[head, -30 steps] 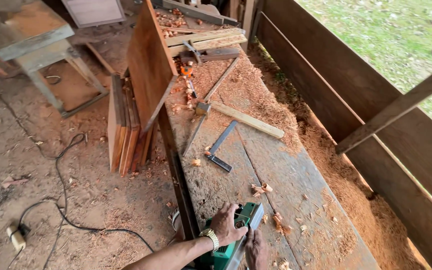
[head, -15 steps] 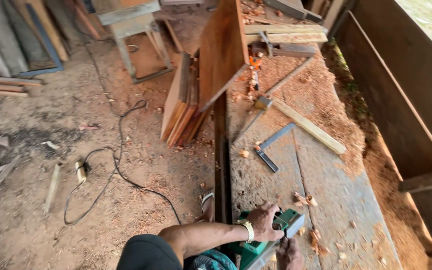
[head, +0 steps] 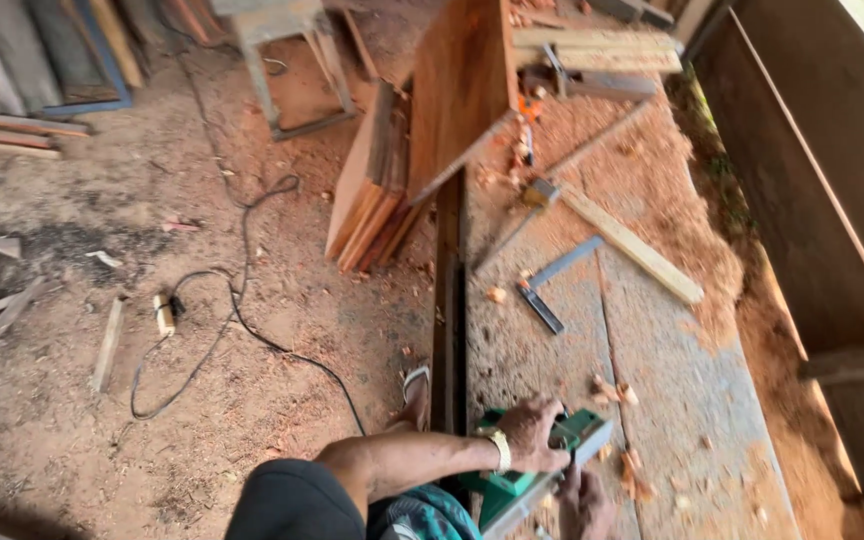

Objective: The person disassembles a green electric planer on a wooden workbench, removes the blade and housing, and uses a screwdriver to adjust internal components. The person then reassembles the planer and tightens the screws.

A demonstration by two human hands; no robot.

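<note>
Left hand: the left hand [head: 535, 436], with a pale metal watch on the wrist, is closed over the top of the green electric hand planer [head: 537, 470], fingers wrapped round its upper grip.
Right hand: the right hand [head: 584, 503] sits low at the picture's bottom edge, against the near end of the planer; it is partly cut off, so I cannot tell whether it grips or only rests there.
Planer's place: at the near end of the long, sawdust-covered wooden table [head: 692, 400], close to its left edge, its grey metal sole flat on the boards.
Handling: it looks heavy and rigid for its size, a motor-driven tool with a smooth sole that would slide readily on loose shavings. Best held by the top grip and the front knob, well away from the sole where the cutter sits; two hands seem right.
On the table: a metal try square with a dark stock [head: 552, 285] lies near the middle, a long pale wooden batten [head: 632, 245] slants beyond it, and curled wood chips [head: 612, 392] lie just beside the planer.
Left edge: a dark, narrow plank on edge [head: 449, 300] runs along it; a broad reddish board [head: 460, 85] leans at the far end.
Floor: a black power cable [head: 242, 320] loops across the dusty earth floor, and a stack of reddish boards [head: 372, 185] stands against the table.
</note>
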